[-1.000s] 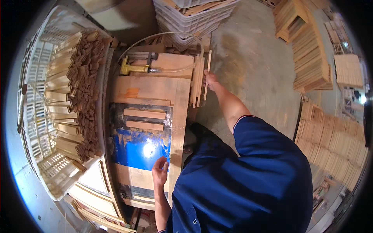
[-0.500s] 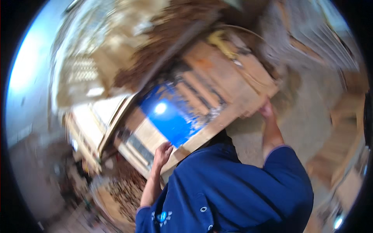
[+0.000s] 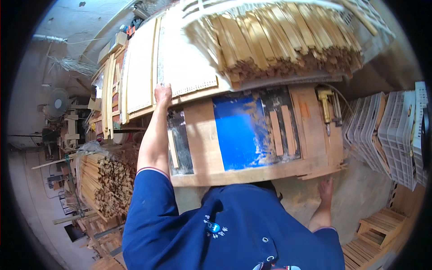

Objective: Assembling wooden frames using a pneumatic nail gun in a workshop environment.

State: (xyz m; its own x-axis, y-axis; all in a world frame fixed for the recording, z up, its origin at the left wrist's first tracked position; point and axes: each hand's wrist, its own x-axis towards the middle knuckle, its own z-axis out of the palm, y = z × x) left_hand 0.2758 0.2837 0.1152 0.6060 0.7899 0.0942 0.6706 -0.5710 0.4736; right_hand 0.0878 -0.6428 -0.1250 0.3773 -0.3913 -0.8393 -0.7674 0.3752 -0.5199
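Note:
My left hand (image 3: 163, 93) is reached out over the far side of the workbench, its fingers closed at the near corner of a wood-framed white panel (image 3: 186, 58). A second white panel (image 3: 140, 67) leans just left of it. My right hand (image 3: 326, 190) hangs by the bench's near right corner, fingers apart and holding nothing. Between my arms lies the wooden workbench (image 3: 204, 135), with a blue sheet (image 3: 236, 130) set in its middle. Thin wood strips (image 3: 276, 132) rest on the dark patch to the right, and another strip (image 3: 173, 148) on the left one.
A yellow air tool (image 3: 325, 105) lies at the bench's right end. Behind the bench, a white crate holds many wood slats (image 3: 279, 40). White plastic crates (image 3: 382, 126) stand at right. Bundled sticks (image 3: 105, 184) lie at left, and stacked wood pieces (image 3: 378, 229) at lower right.
My view has swung, and the bench now lies level before me. My left hand has gone from the bench's near edge to the white panel; my right hand has let go of the bench corner.

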